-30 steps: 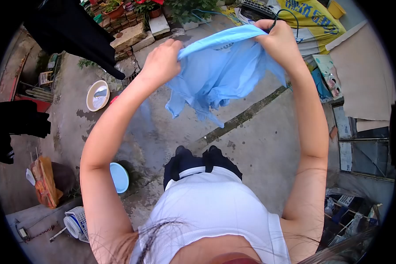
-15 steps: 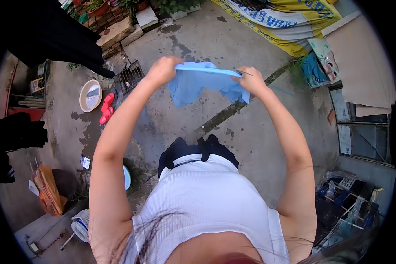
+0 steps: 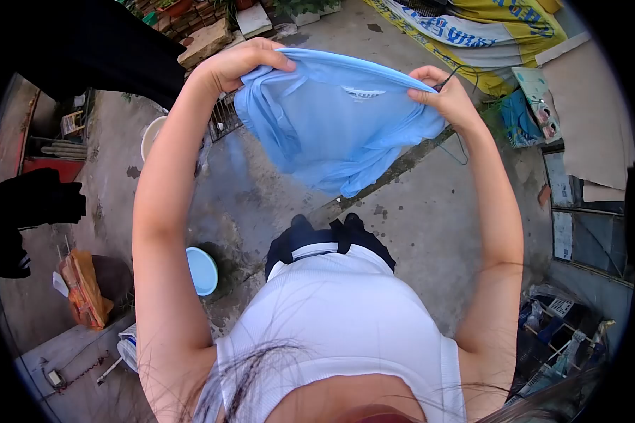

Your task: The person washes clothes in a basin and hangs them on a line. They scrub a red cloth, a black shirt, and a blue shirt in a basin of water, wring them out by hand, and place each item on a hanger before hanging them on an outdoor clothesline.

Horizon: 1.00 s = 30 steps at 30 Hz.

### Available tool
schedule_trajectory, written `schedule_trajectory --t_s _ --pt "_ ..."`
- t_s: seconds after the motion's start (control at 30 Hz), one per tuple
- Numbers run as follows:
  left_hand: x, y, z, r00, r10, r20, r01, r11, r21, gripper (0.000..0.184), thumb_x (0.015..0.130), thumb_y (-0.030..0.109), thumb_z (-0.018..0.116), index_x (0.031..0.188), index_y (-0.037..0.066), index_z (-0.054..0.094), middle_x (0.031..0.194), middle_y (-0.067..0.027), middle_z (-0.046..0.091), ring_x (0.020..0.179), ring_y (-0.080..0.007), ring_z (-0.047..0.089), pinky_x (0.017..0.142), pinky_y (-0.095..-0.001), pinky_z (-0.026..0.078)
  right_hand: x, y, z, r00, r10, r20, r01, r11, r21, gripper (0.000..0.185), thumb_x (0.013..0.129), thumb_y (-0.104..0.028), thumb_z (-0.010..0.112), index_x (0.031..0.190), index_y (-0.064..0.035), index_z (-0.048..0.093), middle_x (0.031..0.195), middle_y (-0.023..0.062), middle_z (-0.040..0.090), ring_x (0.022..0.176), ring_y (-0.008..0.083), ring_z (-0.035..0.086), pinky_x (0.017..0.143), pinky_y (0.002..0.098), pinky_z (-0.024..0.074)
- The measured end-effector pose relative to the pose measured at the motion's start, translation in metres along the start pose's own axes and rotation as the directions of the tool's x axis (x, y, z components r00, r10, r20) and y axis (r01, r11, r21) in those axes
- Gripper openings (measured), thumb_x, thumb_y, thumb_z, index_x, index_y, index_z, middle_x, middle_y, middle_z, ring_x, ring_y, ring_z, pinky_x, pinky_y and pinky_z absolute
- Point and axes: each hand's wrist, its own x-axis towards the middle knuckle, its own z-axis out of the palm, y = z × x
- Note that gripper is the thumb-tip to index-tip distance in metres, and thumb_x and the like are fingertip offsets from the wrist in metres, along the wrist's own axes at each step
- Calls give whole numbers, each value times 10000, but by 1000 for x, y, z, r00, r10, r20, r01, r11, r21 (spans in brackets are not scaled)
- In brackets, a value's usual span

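A thin light blue top (image 3: pixel 331 113) hangs stretched between my two hands, with a white printed label inside near its upper edge. My left hand (image 3: pixel 250 62) is closed on the edge at its left end, thumb on top. At the other end my right hand (image 3: pixel 441 93) pinches the same edge between thumb and fingers. A thin dark wire hanger (image 3: pixel 466 68) also sticks out from my right hand; part of it is hidden behind the hand and the cloth. The lower folds of the top hang above the ground.
A light blue basin (image 3: pixel 202 271) stands on the concrete left of my legs. Dark clothes (image 3: pixel 113 49) hang at the upper left. A cream basin (image 3: pixel 152 137) is partly behind my left arm. A yellow and white tarp (image 3: pixel 473 39) lies at the back, cardboard (image 3: pixel 578 106) at right.
Both hands have risen away from my body and moved slightly apart. The top is spread wider and its inside with the label now shows.
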Motion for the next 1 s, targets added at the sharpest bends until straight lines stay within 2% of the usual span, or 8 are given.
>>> schedule_trajectory --t_s 0.23,0.3,0.37,0.43,0.5,0.63,0.9,1.0 --pt "-32 64 32 984 175 44 -176 984 21 344 808 194 639 1081 -16 628 880 -108 670 765 -173 642 720 -277 528 -22 -20 -8 999 14 46 -14 1000 0 276 760 -226 759 949 -49 663 775 -18 619 734 76 542 681 230 416" --pt "-42 105 78 935 -174 -310 111 971 -212 199 863 170 579 884 -20 631 833 -64 648 719 -143 606 694 -317 502 -22 -17 -14 999 -8 38 9 999 -35 267 764 -248 754 908 -41 664 769 -16 614 731 74 540 675 227 420" --pt "-36 96 65 987 10 -160 -35 987 -157 236 770 80 625 965 -53 636 897 -103 674 799 -179 646 794 -307 522 -26 -21 -19 1000 -9 2 9 997 -76 281 761 -245 754 929 -36 668 770 -11 611 728 74 537 676 226 421" --pt "-22 91 54 991 20 -133 -40 988 -146 224 797 88 587 972 -45 631 894 -107 677 778 -182 654 759 -324 538 -34 -26 -21 999 -29 -33 27 996 -80 282 769 -241 744 948 -36 671 775 -11 611 734 71 535 674 223 416" --pt "-18 97 64 995 -51 -91 14 930 -366 231 809 85 553 988 -43 624 890 -113 677 769 -182 660 745 -338 549 -38 -26 -28 996 -51 -69 45 995 -85 285 776 -237 735 968 -35 675 780 -11 611 740 69 534 672 220 411" --pt "-17 99 65 999 1 -37 -15 925 -380 244 806 82 538 1002 -41 616 902 -108 676 772 -184 659 760 -335 548 -45 -10 -72 878 -190 -440 102 971 -215 264 857 -233 651 970 4 681 776 -29 581 709 59 463 652 207 370" --pt "-19 107 77 998 23 61 0 933 -360 334 755 50 532 1077 -15 592 946 -96 665 798 -184 648 759 -321 545 -143 -77 -106 914 -163 -371 126 984 -124 199 853 -219 673 905 -27 684 729 -60 536 646 24 403 583 187 293" --pt "-20 109 80 999 35 40 -23 962 -271 352 734 37 548 1078 -22 595 936 -90 665 789 -175 643 752 -303 539 -147 -82 -93 885 -276 -376 224 959 -175 197 827 -209 703 893 -25 679 716 -60 538 641 29 418 591 184 301"
